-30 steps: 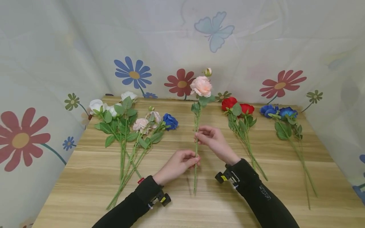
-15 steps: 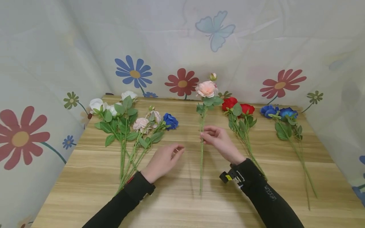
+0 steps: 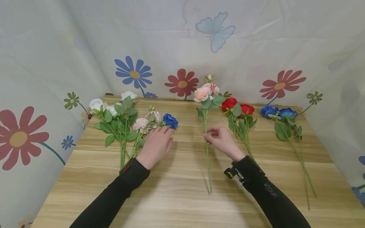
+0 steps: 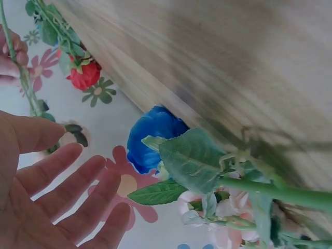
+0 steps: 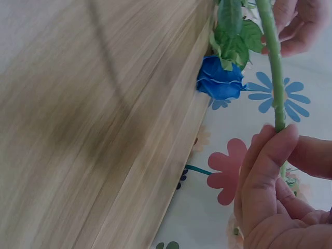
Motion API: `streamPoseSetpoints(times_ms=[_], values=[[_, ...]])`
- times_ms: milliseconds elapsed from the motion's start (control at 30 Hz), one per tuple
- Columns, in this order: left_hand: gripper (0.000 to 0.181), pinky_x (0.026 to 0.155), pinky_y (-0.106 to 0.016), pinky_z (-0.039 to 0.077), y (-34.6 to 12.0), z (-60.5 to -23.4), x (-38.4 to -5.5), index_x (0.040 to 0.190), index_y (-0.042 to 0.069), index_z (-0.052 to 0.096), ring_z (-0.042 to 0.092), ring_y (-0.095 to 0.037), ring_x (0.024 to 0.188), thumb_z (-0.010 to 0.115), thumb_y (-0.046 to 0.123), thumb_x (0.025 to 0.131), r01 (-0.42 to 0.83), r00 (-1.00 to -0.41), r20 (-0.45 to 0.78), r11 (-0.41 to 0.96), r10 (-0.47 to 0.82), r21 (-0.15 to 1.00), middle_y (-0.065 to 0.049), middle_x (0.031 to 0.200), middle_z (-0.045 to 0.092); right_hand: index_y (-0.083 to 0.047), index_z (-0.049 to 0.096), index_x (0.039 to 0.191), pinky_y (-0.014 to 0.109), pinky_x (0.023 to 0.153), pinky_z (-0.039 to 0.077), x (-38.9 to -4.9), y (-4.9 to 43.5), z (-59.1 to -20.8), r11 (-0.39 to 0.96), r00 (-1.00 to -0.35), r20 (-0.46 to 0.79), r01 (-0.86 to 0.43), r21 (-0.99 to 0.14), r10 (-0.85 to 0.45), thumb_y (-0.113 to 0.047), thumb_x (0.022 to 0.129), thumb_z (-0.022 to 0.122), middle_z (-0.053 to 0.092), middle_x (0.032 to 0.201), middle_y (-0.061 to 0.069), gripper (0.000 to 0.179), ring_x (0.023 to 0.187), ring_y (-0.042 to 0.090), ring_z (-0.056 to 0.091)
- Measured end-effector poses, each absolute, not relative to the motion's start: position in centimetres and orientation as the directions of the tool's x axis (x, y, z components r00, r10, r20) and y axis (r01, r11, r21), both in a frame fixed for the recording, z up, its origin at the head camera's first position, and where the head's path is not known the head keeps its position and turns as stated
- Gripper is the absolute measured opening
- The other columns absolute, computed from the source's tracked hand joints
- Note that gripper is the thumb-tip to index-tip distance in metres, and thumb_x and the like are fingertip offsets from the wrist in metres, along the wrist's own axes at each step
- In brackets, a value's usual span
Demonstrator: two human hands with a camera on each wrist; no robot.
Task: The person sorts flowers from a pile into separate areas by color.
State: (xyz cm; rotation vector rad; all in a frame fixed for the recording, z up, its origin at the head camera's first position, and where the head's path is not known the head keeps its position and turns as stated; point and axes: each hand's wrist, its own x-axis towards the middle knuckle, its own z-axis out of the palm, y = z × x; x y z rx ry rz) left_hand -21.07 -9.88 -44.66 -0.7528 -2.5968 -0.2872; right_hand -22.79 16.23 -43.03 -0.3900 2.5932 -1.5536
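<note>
My right hand [image 3: 221, 141] pinches the green stem [image 5: 275, 67] of a pale pink artificial rose [image 3: 203, 93]. The bloom points to the back wall, and a bud tops it. Over the left pile hovers my left hand [image 3: 156, 145], fingers extended and slightly spread. Close to its fingertips lie a blue rose [image 3: 170, 121] and dusty pink roses [image 3: 141, 124]. In the left wrist view, the left palm [image 4: 31, 202] holds nothing, with a gap between it and the blue rose's leaves [image 4: 192, 161]. The hand covers part of these stems in the head view.
White roses [image 3: 97, 105] lie at the left on the wooden table [image 3: 176, 202]. Red roses [image 3: 229, 104] are just right of the right hand, and two blue roses [image 3: 288, 113] lie farther right. A flower-patterned cloth [image 3: 159, 38] hangs behind the table's back edge.
My left hand has let go of the pink rose's stem and moved left and forward to the blue rose. The right hand has carried the pink rose slightly right and turned its bloom.
</note>
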Motion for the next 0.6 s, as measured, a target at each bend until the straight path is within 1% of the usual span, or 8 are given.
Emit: streamPoseSetpoints(times_ms=[67,133,233,300,400,600], values=[[0.028,0.079,-0.043,0.050,-9.7,-44.5,-21.3,0.116,0.008,0.062,0.058,-0.029,0.098,0.061,0.018,0.091,0.539,-0.771,0.439,0.840,0.461,0.065,-0.010,0.110,0.061,0.013,0.057,0.110,0.039,0.064,0.055,-22.9,16.2,-43.2,0.480,-0.963,0.061,-0.186,-0.857,-0.264,-0.005,0.090,0.061,0.065,0.087,0.026,0.027,0.070,0.030,0.064],[0.028,0.079,-0.044,0.049,-9.5,-44.5,-21.5,0.116,0.008,0.062,0.057,-0.029,0.098,0.062,0.019,0.090,0.530,-0.775,0.437,0.846,0.456,0.057,-0.009,0.110,0.061,0.012,0.059,0.105,0.035,0.060,0.054,-23.0,16.1,-43.3,0.519,-0.962,0.064,-0.199,-0.831,-0.266,-0.003,0.089,0.061,0.066,0.084,0.026,0.022,0.067,0.027,0.064],[0.029,0.079,-0.044,0.049,-9.3,-44.5,-21.6,0.116,0.008,0.062,0.057,-0.029,0.097,0.063,0.021,0.090,0.525,-0.775,0.439,0.850,0.454,0.047,-0.009,0.109,0.061,0.011,0.059,0.099,0.027,0.055,0.050,-23.1,15.9,-43.5,0.558,-0.964,0.037,-0.184,-0.809,-0.265,-0.001,0.088,0.060,0.066,0.083,0.026,0.017,0.066,0.028,0.064],[0.029,0.079,-0.044,0.049,-9.2,-44.4,-21.7,0.116,0.009,0.062,0.057,-0.028,0.098,0.062,0.022,0.090,0.526,-0.773,0.442,0.849,0.455,0.046,-0.009,0.109,0.061,0.010,0.059,0.097,0.025,0.054,0.049,-23.1,15.8,-43.7,0.585,-0.967,0.006,-0.159,-0.795,-0.256,-0.002,0.088,0.060,0.066,0.082,0.025,0.015,0.067,0.029,0.064],[0.029,0.079,-0.044,0.049,-9.1,-44.3,-21.6,0.116,0.009,0.062,0.057,-0.028,0.097,0.061,0.023,0.091,0.534,-0.770,0.442,0.844,0.460,0.050,-0.009,0.108,0.061,0.011,0.060,0.099,0.024,0.054,0.049,-23.2,15.7,-44.0,0.609,-0.972,-0.043,-0.109,-0.786,-0.229,-0.003,0.088,0.060,0.067,0.083,0.024,0.017,0.066,0.028,0.065],[0.030,0.079,-0.043,0.049,-9.1,-44.3,-21.6,0.118,0.009,0.061,0.057,-0.028,0.098,0.060,0.025,0.092,0.533,-0.774,0.432,0.845,0.463,0.048,-0.009,0.109,0.061,0.010,0.061,0.094,0.024,0.053,0.047,-23.4,15.9,-44.4,0.663,-0.975,-0.082,-0.076,-0.744,-0.204,-0.004,0.087,0.061,0.067,0.079,0.021,0.016,0.064,0.026,0.065]])
